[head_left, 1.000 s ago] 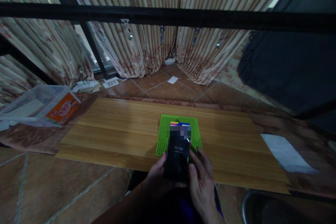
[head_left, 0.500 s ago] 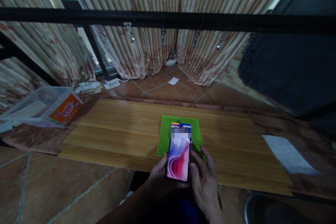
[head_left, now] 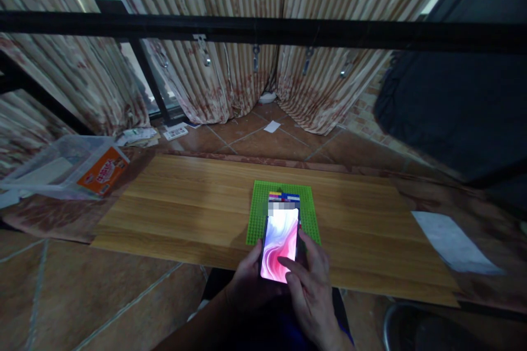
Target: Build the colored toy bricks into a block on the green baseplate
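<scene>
A smartphone [head_left: 276, 238] with a lit pink and purple screen rests in my left hand [head_left: 246, 279], whose thumb lies along its left edge. My right hand [head_left: 313, 288] reaches in from the right with its fingers apart. One finger is stretched over the lower part of the screen; whether it touches the glass I cannot tell. Beyond the phone a green studded baseplate [head_left: 257, 200] lies on the wooden board [head_left: 189, 203]. Several coloured bricks [head_left: 290, 197] sit on it, partly hidden behind the phone.
A clear plastic bin [head_left: 66, 167] with an orange label stands at the left. White paper [head_left: 455, 241] lies to the right of the board. Striped curtains [head_left: 242, 77] and a black bar [head_left: 263, 30] cross the far side. A dark round object [head_left: 424, 326] shows at the lower right.
My right hand has moved left from the baseplate's edge, bringing a finger over the phone's screen. The screen looks brighter. My left hand holds the phone in nearly the same place.
</scene>
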The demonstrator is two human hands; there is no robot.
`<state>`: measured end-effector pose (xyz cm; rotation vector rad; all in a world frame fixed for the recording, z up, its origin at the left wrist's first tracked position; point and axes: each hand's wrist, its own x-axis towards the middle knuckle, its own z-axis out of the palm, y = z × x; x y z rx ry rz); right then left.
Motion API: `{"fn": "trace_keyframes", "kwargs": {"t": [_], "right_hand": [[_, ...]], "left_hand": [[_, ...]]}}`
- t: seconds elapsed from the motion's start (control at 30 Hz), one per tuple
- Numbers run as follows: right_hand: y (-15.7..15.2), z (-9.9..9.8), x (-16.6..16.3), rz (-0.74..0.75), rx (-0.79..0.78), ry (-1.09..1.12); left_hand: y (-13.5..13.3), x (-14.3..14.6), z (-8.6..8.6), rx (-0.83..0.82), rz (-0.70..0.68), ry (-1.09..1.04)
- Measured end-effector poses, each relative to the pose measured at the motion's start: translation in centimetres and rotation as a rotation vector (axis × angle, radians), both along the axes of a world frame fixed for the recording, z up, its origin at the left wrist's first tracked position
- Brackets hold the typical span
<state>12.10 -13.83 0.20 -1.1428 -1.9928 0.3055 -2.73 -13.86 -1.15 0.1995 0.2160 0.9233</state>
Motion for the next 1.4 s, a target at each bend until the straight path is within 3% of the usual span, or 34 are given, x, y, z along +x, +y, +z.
{"fn": "trace_keyframes", "kwargs": {"t": [0.27,0.53,0.8,0.97,1.4], "right_hand": [[1.8,0.6,0.7,-0.213,-0.043,0.011],[1.7,-0.8,2.9,-0.335,-0.071,0.043],[5.1,-2.7,7.5,-0.541,-0.051,-0.036],[6.0,-3.9,8.1,-0.567,-0.091,-0.119],[6.0,-4.4,7.7,-0.555,-0.104,-0.246]], "left_hand": [[-0.2,-0.1,-0.1,0.008,0.026,0.073],[-0.5,-0.5,-1.0,-0.046,0.049,0.123],[-0.8,-0.6,-0.8,-0.076,0.059,0.092],[-0.6,-0.5,-0.8,-0.030,0.055,0.074],[-0.8,-0.4,-0.9,-0.035,0.104,0.183]]}}
